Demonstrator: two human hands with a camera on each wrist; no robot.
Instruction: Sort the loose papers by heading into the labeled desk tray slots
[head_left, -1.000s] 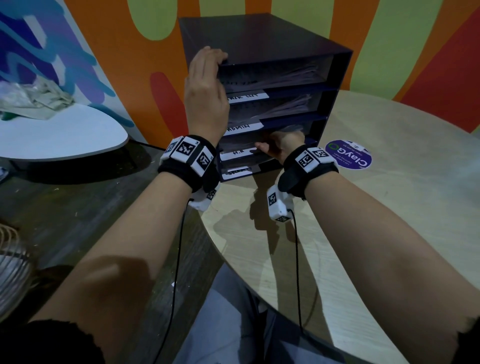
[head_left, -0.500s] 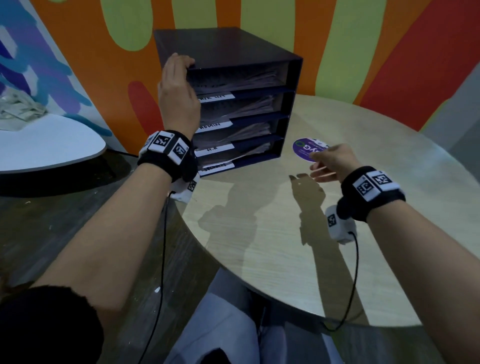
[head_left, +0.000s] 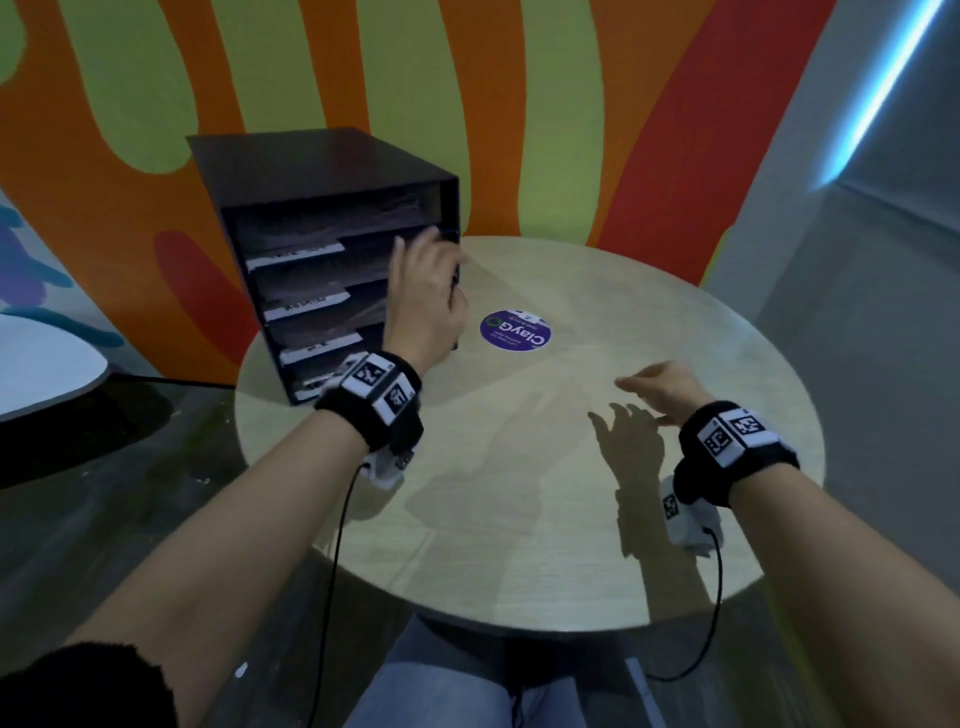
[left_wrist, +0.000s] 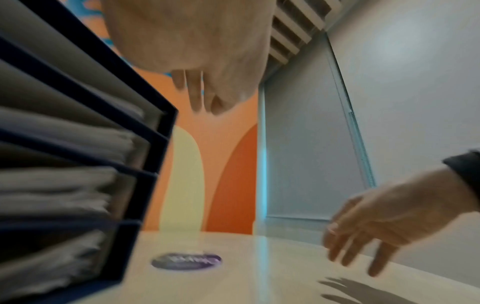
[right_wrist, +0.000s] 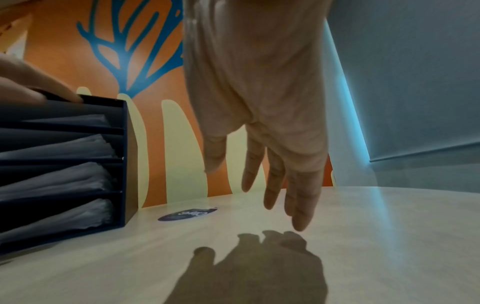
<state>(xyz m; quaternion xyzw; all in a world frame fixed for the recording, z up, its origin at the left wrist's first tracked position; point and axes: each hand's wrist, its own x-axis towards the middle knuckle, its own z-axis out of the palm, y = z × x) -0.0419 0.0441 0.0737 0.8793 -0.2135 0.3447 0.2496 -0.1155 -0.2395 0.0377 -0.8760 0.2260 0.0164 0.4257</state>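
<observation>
My left hand is at the front right edge of the dark desk tray, fingers on its upper right corner; I cannot tell whether they curl round it. The papers lie stacked in the 4 slots, just left of those fingers. My right hand hovers over the bare desk, fingers straight, spread, holding nothing, well to the right of the tray. A round purple sticker sits between both hands

Head view looks down; wrist views low, near table; all share sticker.
</observation>
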